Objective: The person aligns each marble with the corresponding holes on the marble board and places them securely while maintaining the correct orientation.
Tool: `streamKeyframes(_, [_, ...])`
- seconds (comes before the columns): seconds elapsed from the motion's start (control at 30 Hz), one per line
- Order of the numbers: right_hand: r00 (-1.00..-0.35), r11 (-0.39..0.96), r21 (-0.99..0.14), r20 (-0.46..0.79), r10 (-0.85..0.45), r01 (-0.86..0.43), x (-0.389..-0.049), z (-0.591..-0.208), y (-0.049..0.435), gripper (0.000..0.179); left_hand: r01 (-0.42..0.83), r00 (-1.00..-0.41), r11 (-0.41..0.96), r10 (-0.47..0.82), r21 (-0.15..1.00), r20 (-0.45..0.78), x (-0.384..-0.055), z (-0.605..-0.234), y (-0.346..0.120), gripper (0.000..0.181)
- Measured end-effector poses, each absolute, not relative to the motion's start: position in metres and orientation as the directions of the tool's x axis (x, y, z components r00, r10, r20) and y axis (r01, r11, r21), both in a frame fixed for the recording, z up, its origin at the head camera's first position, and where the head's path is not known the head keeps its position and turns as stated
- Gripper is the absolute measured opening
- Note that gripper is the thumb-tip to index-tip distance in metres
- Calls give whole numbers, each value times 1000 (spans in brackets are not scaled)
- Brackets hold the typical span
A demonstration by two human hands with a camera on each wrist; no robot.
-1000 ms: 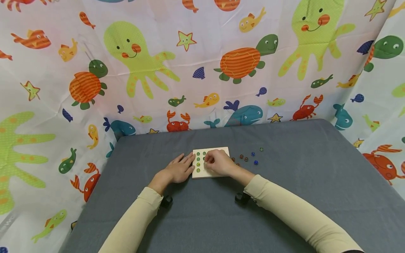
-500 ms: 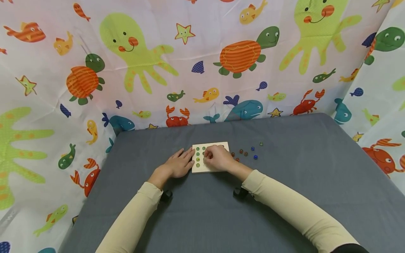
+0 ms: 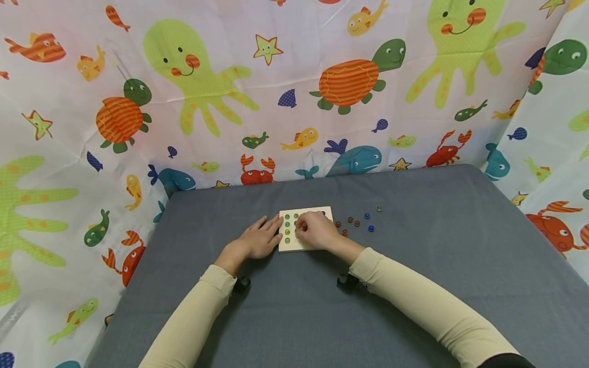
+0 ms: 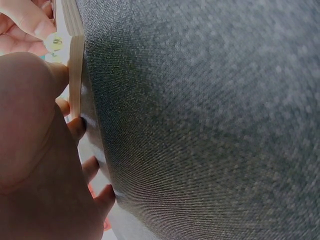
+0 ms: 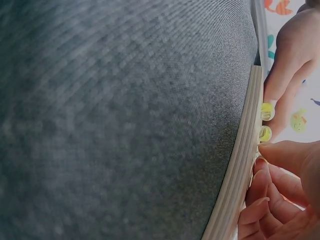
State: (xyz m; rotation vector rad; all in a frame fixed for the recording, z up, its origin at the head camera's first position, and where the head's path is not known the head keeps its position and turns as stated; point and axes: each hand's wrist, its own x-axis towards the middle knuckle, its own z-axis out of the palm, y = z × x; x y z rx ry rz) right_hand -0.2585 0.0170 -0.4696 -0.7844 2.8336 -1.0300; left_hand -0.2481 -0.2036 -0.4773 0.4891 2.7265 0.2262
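Observation:
A pale wooden board point(image 3: 291, 247) lies on the grey cloth, with green glass marbles point(image 3: 287, 224) in a column along its left side. My left hand point(image 3: 258, 240) rests flat at the board's left edge, fingers spread and fingertips touching it. Over the board, my right hand point(image 3: 317, 230) pinches thumb and forefinger low at its surface. In the right wrist view those fingertips close around a small pale marble point(image 5: 258, 157), mostly hidden. Beside them sit two yellow-green marbles point(image 5: 266, 133). The right hand covers much of the board; a blue marble point(image 3: 323, 213) shows at its far right corner.
Right of the board lie loose brown marbles point(image 3: 356, 223), two blue marbles point(image 3: 370, 228) and a green marble point(image 3: 379, 209). A grey cloth point(image 3: 294, 317) covers the table. Behind and at the sides hangs a curtain point(image 3: 294, 66) printed with sea animals.
The head view has tilted down slightly, then steadied. Both hands keep nearly the same places on the board, the right fingertips still pinched together at its surface. The loose marbles have not moved.

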Motion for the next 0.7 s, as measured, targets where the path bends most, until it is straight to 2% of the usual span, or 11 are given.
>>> streamKeyframes(0.17, [-862,637,-614,152,-483,-465,-255,-470,18,14,305,-874,926,365,222,-320,-248,-480,-205,61])
streamKeyframes(0.4, [-809,576,-623,166,-564,-530,-244,-460,24,26,305,-872,929,361,211,-331,-244,-474,-203,61])
streamKeyframes(0.7, [-802,588,-585,201,-562,-559,-233,-444,47,23,311,-871,926,367,212,-326,-240,-465,-200,61])
